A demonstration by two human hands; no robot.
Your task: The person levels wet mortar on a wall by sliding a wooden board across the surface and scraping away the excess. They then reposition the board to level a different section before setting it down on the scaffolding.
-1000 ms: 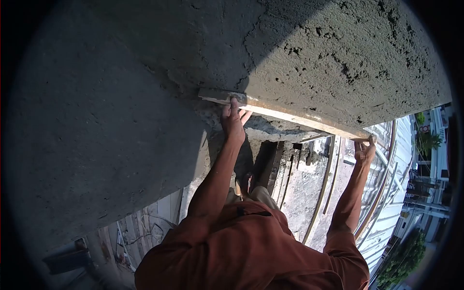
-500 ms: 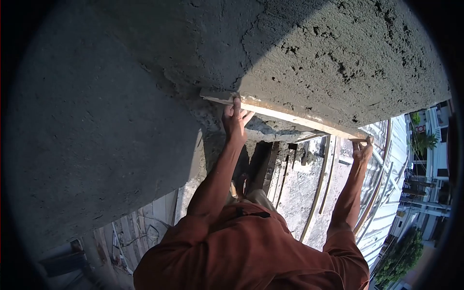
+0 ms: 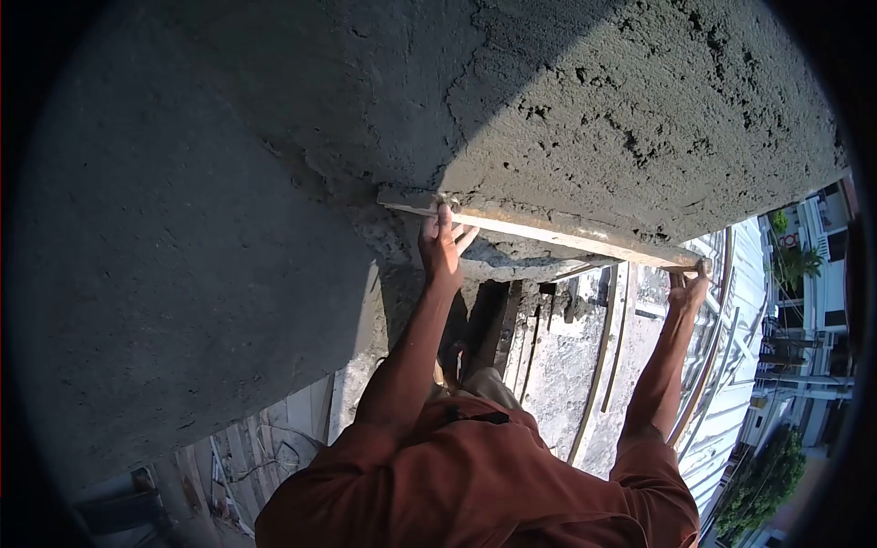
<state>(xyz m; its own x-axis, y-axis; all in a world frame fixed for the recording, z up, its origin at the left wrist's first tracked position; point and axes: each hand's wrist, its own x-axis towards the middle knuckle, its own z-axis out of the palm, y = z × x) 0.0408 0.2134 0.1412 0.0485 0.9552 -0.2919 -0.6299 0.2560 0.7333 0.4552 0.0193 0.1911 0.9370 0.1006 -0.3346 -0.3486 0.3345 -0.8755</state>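
Observation:
A long, straight wooden board (image 3: 557, 235) lies against the lower part of a wet, rough mortar wall (image 3: 639, 119). My left hand (image 3: 445, 242) grips it near its left end, thumb on the near face and fingers underneath. At the far right end, my right hand (image 3: 690, 285) is closed around the same board. Mortar is smeared along the board's upper edge. A diagonal shadow line crosses the wall above the left hand; the right part of the wall is sunlit and pitted.
A smoother grey wall (image 3: 201, 274) in shade meets the rough one at a corner on the left. Below are mortar-splashed planks (image 3: 571, 338). Corrugated roofing sheets (image 3: 731, 365) stretch out on the right, with buildings and trees beyond. Loose boards and wires lie at the lower left.
The board and both hands sit slightly lower in view, the left end more so. Both hands keep their hold, and the wall appears shifted a little to the left.

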